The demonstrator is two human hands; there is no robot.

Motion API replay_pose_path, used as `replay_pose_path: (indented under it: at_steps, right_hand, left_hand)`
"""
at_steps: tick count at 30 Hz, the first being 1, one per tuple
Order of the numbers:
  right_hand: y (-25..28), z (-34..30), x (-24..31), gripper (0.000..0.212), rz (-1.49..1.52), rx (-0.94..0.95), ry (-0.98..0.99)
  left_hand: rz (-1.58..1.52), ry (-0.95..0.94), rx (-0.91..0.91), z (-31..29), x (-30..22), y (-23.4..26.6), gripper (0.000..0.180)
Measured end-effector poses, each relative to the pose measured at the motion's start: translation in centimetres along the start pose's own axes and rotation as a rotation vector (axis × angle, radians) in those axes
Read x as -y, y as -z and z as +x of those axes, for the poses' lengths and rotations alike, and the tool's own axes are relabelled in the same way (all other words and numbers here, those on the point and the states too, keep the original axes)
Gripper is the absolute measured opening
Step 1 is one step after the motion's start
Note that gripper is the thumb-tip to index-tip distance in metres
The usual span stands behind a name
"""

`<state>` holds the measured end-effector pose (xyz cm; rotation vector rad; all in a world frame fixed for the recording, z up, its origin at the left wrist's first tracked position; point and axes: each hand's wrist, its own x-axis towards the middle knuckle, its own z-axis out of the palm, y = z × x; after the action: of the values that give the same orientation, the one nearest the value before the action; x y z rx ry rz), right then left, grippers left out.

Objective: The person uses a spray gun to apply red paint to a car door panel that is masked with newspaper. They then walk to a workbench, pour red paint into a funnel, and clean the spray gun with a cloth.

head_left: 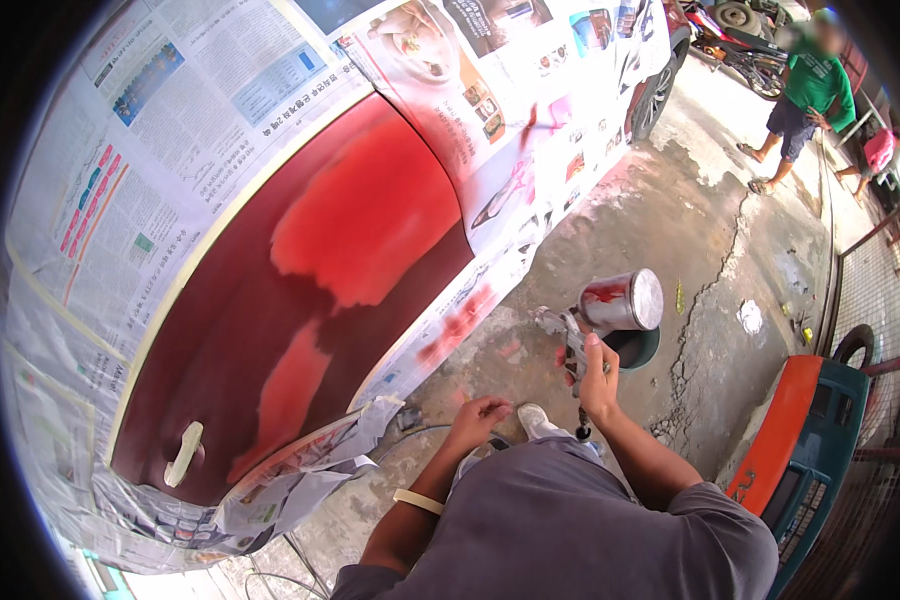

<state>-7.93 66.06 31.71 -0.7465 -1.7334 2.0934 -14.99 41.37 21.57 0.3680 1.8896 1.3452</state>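
Observation:
My right hand (598, 382) is wrapped round a spray gun (574, 345), its nozzle end toward the car. A paint-stained silver cup (625, 300) sits on the gun. My left hand (478, 420) hangs near my waist, fingers loosely curved and apart, nothing visible in it. A cream band (418, 502) circles that forearm. To my left is a car's dark maroon door panel (205, 350) with bright red patches (370, 215). Its handle (183, 455) is wrapped in pale tape. Newspaper (170, 110) and tape mask the body around the panel, with red overspray on some sheets.
Behind the cup, a dark bucket (638, 348) stands on the cracked concrete floor (670, 230). An orange and dark green bumper (795, 440) leans at right. Farther off are a person in green (818, 85), one in pink (878, 150) and a motorcycle (750, 55). A hose (410, 433) trails below the door.

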Motion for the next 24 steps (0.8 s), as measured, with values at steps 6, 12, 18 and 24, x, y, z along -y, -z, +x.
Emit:
replay_pose_path:
  at_steps: [6, 12, 18, 24]
  right_hand:
    - [2.9, -0.2, -0.3, 0.053, 0.023, -0.014, -0.044]
    - [3.1, -1.2, -1.3, 0.051, 0.027, 0.078, -0.004]
    - [3.7, -3.0, -1.5, 0.042, -0.181, 0.236, 0.031]
    - [3.6, -5.3, -1.6, 0.038, -0.352, 0.285, 0.098]
  left_hand:
    - [-0.119, 0.092, -0.127, 0.0, -1.1, 0.4, 0.025]
    - [-0.181, -0.030, -0.244, 2.5, -3.4, 2.4, 0.026]
    - [0.077, -0.033, -0.308, 2.5, -12.1, 0.5, 0.028]
    - [0.816, -0.133, -0.157, 3.7, -14.3, -2.9, 0.029]
